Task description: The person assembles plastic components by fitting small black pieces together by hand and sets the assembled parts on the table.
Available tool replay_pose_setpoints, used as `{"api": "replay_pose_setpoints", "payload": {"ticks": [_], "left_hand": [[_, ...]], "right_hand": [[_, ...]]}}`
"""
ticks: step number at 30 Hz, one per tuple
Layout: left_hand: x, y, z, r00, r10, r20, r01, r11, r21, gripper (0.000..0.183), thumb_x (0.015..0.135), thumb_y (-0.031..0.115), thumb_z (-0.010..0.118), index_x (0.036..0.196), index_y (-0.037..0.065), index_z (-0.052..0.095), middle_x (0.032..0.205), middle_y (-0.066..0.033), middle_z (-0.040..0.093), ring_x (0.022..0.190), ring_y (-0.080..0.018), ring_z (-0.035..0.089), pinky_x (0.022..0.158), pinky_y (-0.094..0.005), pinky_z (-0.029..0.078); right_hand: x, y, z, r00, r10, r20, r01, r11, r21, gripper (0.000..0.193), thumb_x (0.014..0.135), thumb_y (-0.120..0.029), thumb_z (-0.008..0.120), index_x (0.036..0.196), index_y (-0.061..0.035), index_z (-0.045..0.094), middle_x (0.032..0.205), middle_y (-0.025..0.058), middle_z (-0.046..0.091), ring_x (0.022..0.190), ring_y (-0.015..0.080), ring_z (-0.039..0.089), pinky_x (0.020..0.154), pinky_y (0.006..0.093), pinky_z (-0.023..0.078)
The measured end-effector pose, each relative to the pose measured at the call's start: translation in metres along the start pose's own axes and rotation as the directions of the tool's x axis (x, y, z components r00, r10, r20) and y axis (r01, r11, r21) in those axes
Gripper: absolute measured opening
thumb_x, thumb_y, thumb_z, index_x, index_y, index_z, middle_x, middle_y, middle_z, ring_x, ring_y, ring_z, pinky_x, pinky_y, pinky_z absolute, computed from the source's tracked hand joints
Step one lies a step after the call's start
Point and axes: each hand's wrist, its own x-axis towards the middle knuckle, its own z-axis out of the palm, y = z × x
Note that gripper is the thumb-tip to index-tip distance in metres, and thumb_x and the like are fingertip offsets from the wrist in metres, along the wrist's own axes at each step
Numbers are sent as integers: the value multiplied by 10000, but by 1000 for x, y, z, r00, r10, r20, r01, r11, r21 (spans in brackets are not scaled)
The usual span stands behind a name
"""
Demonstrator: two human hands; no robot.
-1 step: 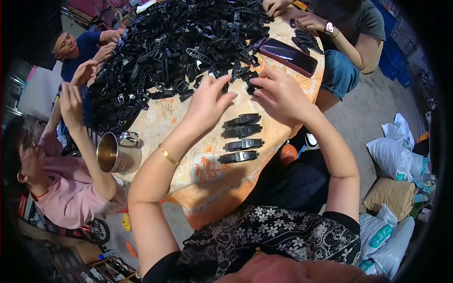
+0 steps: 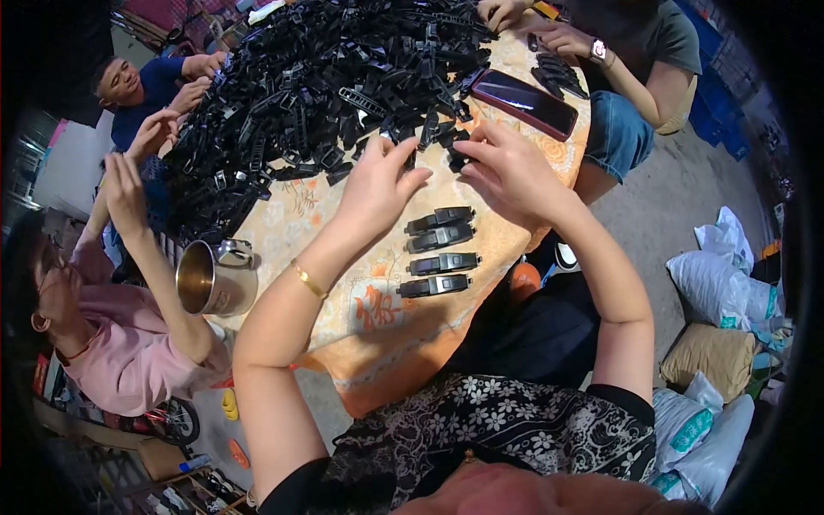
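My left hand (image 2: 375, 187) is at the near edge of a big heap of small black plastic parts (image 2: 318, 94). Its thumb and forefinger are apart, with dark bits showing in the gap; the other fingers are mostly hidden. Across from it, my right hand (image 2: 512, 172) pinches a small black plastic part (image 2: 458, 158) between thumb and fingers. Several longer black clip-like pieces (image 2: 440, 238) lie in a column on the patterned tablecloth (image 2: 339, 296), between my forearms.
A phone (image 2: 525, 103) lies beyond my right hand. Left of my forearm stands a metal mug (image 2: 197, 279). Co-workers sit at the left and far right; one right-hand person's hand (image 2: 566, 41) is near more black pieces (image 2: 558, 75). Filled sacks (image 2: 721, 283) rest on the floor at right.
The raised hand of the person in pink at the left has shifted slightly. My own hands and the column of black pieces look practically the same.
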Motion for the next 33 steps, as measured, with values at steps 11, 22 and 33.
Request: {"api": "replay_pose_setpoints", "payload": {"ticks": [11, 22, 33], "left_hand": [[-15, 7, -11, 957, 287, -46, -245, 881, 404, 125, 799, 8, 623, 923, 13, 621, 872, -142, 577, 798, -310, 565, 713, -379, 478], [2, -1, -44, 976, 215, 33, -217, 946, 242, 359, 747, -110, 573, 1044, 58, 683, 1189, -125, 594, 1133, -320, 524, 912, -406, 471], [0, -4, -39, 934, 219, 284, -276, 944, 182, 192, 780, 28, 661, 972, 22, 668, 1091, -123, 593, 1048, -318, 552, 890, -394, 467]], "right_hand": [[-2, -3, 0, 998, -15, 66, 13, 1000, 18, 306, 743, -127, 741, 1017, -28, 647, 917, 119, 609, 908, 289, 585, 803, 370, 494], [-6, -4, -24, 939, 129, 319, -144, 989, 24, 251, 740, -113, 661, 979, -38, 679, 892, 131, 659, 936, 311, 589, 850, 418, 479], [-2, -9, -17, 970, 195, 145, -195, 981, -19, 265, 743, -122, 720, 983, -13, 693, 877, 153, 645, 855, 339, 622, 777, 419, 494]]}}
